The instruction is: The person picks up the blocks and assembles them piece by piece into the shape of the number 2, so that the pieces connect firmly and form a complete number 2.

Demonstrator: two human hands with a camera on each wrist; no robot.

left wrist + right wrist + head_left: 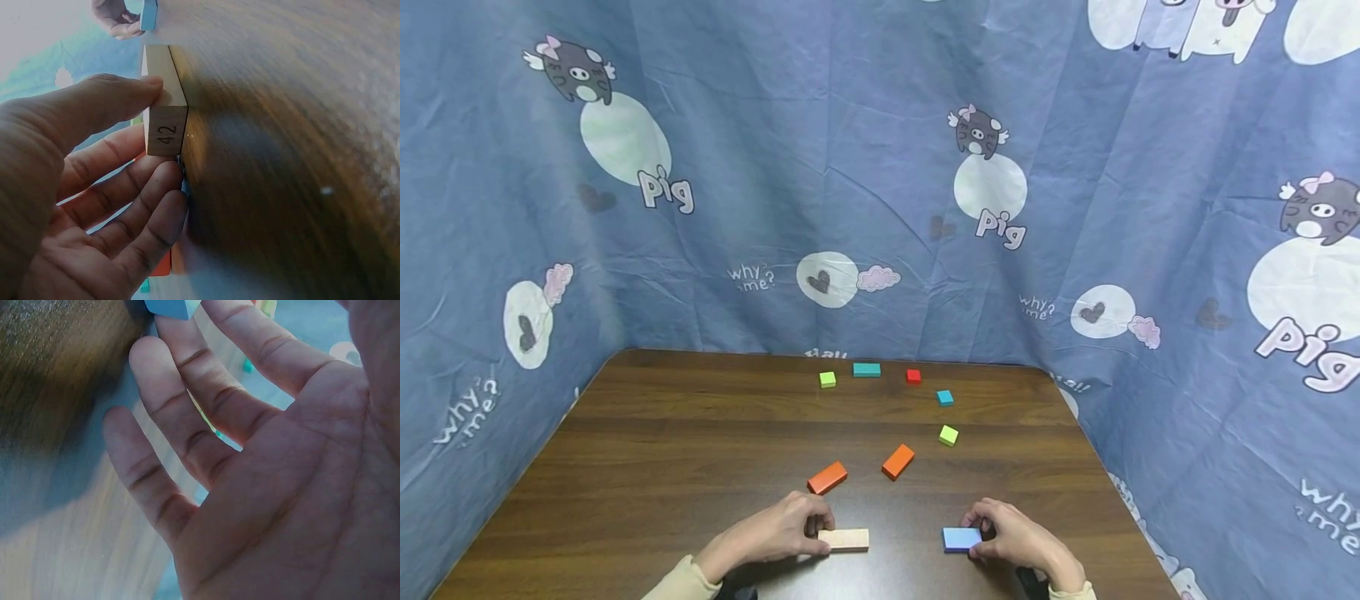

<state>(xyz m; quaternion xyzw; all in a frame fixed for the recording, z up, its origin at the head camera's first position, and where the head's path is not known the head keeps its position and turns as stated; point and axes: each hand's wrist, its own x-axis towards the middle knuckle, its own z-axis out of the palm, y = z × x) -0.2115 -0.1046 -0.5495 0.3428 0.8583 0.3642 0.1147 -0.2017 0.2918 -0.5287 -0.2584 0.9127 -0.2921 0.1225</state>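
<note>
Near the front of the table, my left hand (786, 529) pinches a plain wooden block (847, 540) by its left end, thumb on the near side and fingers on the far side. In the left wrist view, the end face of this wooden block (166, 130) bears the number 42. To the right, my right hand (1011, 535) grips a blue block (959, 540) by its right end. Only a corner of the blue block (174, 307) shows at the top of the right wrist view. A gap separates the two blocks, whose long sides lie roughly in line.
Two orange blocks (827, 477) (898, 462) lie just beyond the hands. Farther back are green cubes (948, 435) (827, 380), a small blue block (945, 398), a red cube (913, 377) and a teal block (867, 370). A blue printed curtain (880, 208) surrounds the brown table (662, 442).
</note>
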